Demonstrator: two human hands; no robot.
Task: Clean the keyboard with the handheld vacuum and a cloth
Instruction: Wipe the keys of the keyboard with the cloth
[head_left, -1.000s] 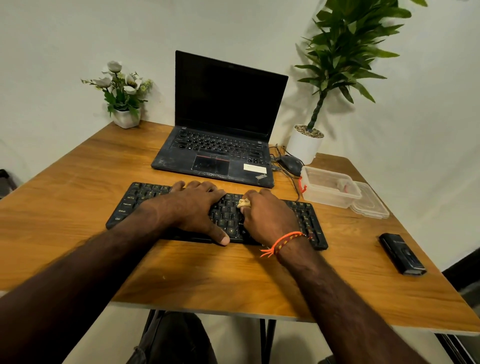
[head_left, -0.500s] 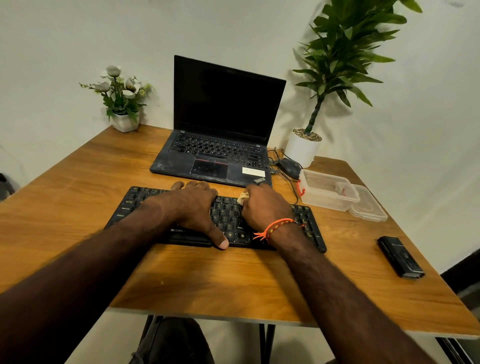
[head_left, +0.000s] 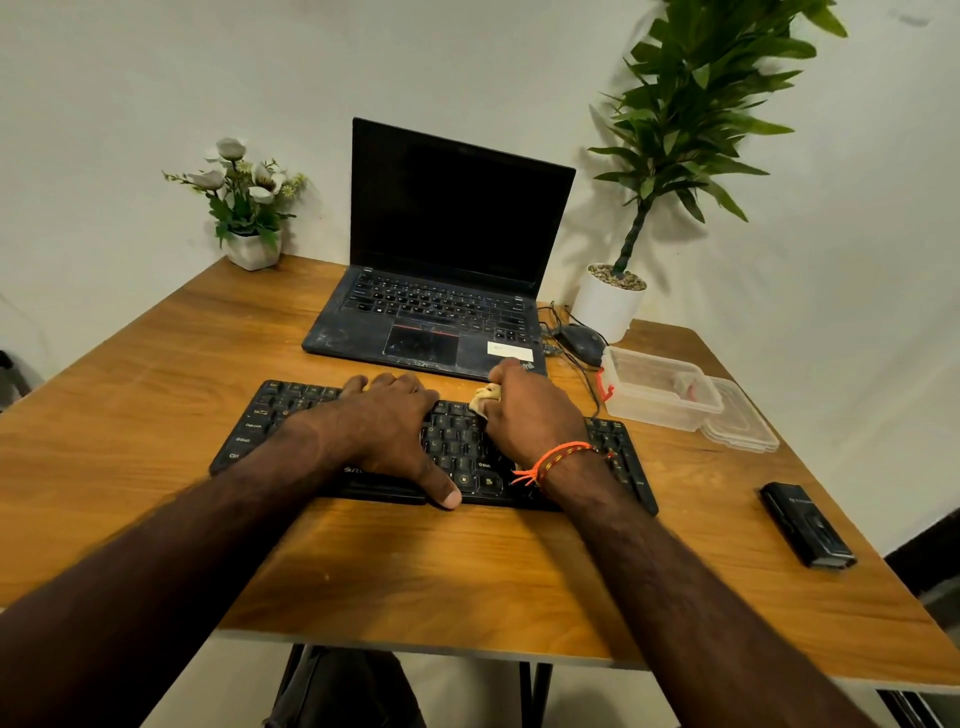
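Table (head_left: 156, 467) of wood grain carries everything here, set into a corner of pale walls. Tall leafy plant (head_left: 691, 104) in a white pot stands at the far right corner, and an open black laptop (head_left: 447, 270) with a dark screen sits at the far middle. Black keyboard (head_left: 270, 421) lies crosswise in front of the laptop, nearer the person, partly covered by both hands. A clear plastic container (head_left: 654, 387) rests to the right of the keyboard, its lid (head_left: 743, 428) lying just beside it. A small pot of white flowers (head_left: 244, 202) stands at the far left corner. The left hand (head_left: 384, 431) lies flat on the middle keys, fingers extended and thumb stretched to the near edge, holding nothing. The right hand (head_left: 530, 415) is curled around a small beige cloth (head_left: 485, 397), pressing it onto the upper keys right of centre; only a wad shows by the thumb. A black handheld vacuum (head_left: 805, 525) lies on the table well to the right, apart from both hands. A dark mouse (head_left: 582, 340) sits by the laptop's right side. An orange bracelet (head_left: 556, 460) circles the right wrist.
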